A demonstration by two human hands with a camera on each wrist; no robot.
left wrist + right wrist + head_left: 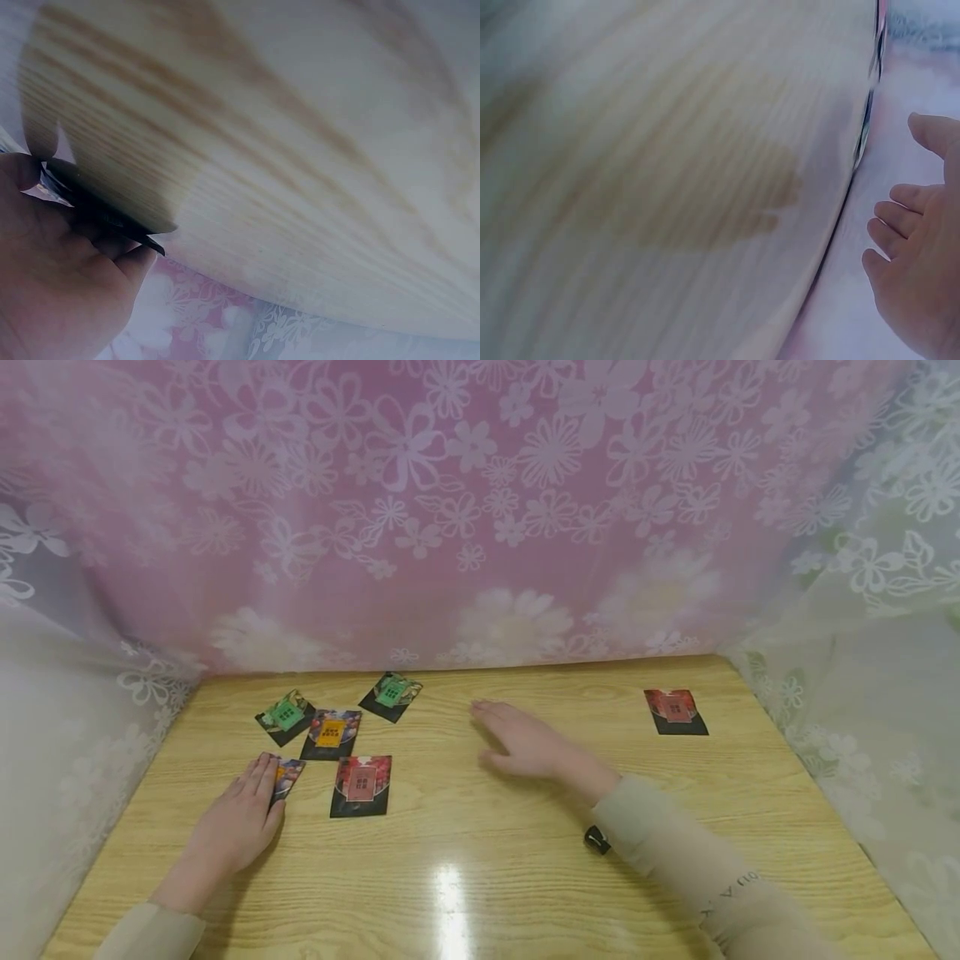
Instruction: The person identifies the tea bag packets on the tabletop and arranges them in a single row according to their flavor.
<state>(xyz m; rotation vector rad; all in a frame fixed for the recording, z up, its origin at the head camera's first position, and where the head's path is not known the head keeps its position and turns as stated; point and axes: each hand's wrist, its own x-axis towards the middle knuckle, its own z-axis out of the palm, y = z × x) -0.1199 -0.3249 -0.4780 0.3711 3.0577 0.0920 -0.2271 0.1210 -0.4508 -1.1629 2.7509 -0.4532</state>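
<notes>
My left hand (236,822) is over a small packet with a blue and orange print (285,777) at the left of the table. Its fingers cover most of that packet. In the left wrist view, the thumb and fingers hold the packet's dark body (105,210) at its edges, close above the wood. My right hand (525,743) hovers over the middle of the table, fingers extended, holding nothing. The right wrist view shows that palm (922,247) bare. Just right of the left hand lie an orange-labelled packet (330,735) and a red packet (362,786).
Two green packets (286,717) (391,695) lie farther back on the left. A second red packet (677,711) sits alone at the far right of the wooden table (487,902). Beside the right sleeve shows a small black object (597,840). Floral curtains (480,527) surround the back and sides.
</notes>
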